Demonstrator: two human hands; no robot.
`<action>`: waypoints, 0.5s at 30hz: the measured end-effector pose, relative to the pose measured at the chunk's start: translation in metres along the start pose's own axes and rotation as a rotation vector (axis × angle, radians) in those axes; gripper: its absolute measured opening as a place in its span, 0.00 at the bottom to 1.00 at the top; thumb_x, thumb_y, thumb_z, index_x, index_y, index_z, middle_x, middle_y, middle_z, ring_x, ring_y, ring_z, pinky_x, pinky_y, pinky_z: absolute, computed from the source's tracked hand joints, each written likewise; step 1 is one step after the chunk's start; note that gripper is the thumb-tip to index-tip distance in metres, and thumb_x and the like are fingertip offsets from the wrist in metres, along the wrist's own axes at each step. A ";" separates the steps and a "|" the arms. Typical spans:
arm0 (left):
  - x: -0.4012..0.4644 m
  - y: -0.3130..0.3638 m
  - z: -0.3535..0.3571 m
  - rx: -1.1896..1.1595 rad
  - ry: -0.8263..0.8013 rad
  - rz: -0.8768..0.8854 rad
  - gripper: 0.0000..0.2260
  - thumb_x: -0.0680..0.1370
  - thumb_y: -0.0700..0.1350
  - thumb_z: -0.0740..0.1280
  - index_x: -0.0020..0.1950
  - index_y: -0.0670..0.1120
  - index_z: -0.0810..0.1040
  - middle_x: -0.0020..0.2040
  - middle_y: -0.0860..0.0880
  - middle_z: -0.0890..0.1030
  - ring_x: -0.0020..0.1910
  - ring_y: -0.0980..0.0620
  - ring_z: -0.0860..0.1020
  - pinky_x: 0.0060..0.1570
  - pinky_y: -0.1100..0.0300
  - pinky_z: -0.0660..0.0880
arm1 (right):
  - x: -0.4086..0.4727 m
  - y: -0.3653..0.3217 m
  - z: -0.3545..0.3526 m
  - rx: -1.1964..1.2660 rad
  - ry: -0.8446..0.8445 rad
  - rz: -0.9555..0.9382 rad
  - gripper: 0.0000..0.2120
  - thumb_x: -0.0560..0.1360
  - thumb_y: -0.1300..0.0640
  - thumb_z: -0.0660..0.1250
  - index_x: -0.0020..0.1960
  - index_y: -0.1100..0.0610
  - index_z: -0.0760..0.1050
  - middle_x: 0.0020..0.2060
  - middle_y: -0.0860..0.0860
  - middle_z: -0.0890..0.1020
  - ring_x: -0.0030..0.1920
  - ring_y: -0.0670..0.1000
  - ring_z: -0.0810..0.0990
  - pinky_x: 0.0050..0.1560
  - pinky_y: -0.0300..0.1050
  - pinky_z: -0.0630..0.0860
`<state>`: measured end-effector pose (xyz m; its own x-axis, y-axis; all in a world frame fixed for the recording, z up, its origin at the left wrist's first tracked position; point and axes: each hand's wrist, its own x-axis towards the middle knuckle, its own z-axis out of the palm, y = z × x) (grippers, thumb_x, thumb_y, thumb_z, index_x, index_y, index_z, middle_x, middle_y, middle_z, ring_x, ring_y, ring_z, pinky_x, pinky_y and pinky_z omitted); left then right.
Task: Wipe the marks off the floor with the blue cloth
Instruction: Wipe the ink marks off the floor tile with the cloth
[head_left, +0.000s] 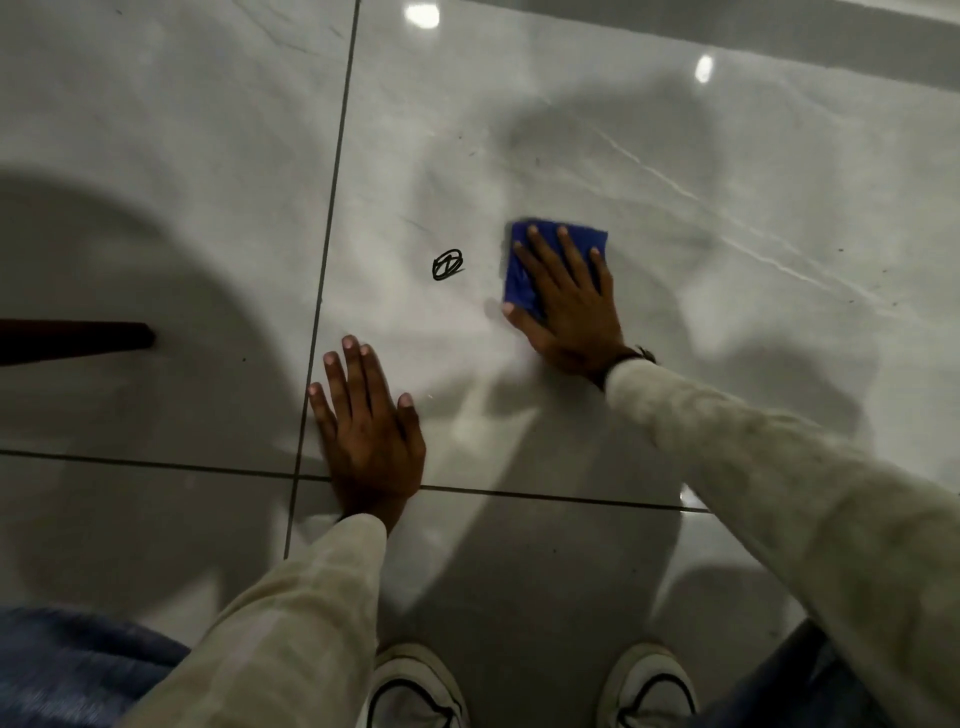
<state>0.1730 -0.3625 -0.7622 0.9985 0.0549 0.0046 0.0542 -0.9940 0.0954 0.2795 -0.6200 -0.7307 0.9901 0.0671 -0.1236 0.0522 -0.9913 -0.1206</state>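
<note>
One scribbled mark (447, 264) remained; our right hand (566, 306) pressed flat on the blue cloth (522, 280), left hand (369, 431) lay open; hurried strokes risked smearing ink.

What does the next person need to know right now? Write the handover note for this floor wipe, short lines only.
Right hand: flat on the blue cloth, pressing it to the floor tile.
Left hand: empty, palm down on the tile, bracing near the grout cross.
Black scribble mark: untouched, on the same tile, just left of the cloth and apart from it.
Done: cannot tell from this view whether other marks were cleared.
Left: slide the cloth left over the scribble and rub it off.
</note>
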 end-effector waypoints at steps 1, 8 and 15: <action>0.000 0.000 0.001 0.007 0.009 0.002 0.31 0.88 0.54 0.50 0.89 0.42 0.51 0.90 0.42 0.53 0.90 0.41 0.52 0.88 0.39 0.53 | 0.018 -0.018 0.000 0.021 0.002 0.041 0.37 0.78 0.32 0.53 0.82 0.48 0.57 0.83 0.46 0.58 0.84 0.54 0.53 0.82 0.62 0.51; -0.001 -0.003 0.004 -0.017 0.041 0.011 0.31 0.89 0.54 0.52 0.89 0.42 0.53 0.90 0.42 0.55 0.90 0.41 0.54 0.87 0.37 0.55 | -0.002 -0.048 0.013 -0.014 -0.053 -0.456 0.35 0.81 0.34 0.52 0.83 0.49 0.56 0.83 0.49 0.58 0.84 0.55 0.53 0.83 0.62 0.50; 0.000 0.000 0.001 0.000 0.019 0.003 0.31 0.88 0.54 0.51 0.89 0.41 0.53 0.90 0.41 0.55 0.90 0.40 0.54 0.87 0.38 0.55 | 0.024 -0.024 0.005 -0.002 0.003 -0.143 0.35 0.79 0.33 0.54 0.82 0.48 0.59 0.83 0.48 0.60 0.84 0.56 0.56 0.81 0.63 0.53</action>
<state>0.1731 -0.3623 -0.7630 0.9983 0.0533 0.0237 0.0508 -0.9941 0.0954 0.3017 -0.5942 -0.7353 0.9729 0.2071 -0.1028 0.1927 -0.9720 -0.1345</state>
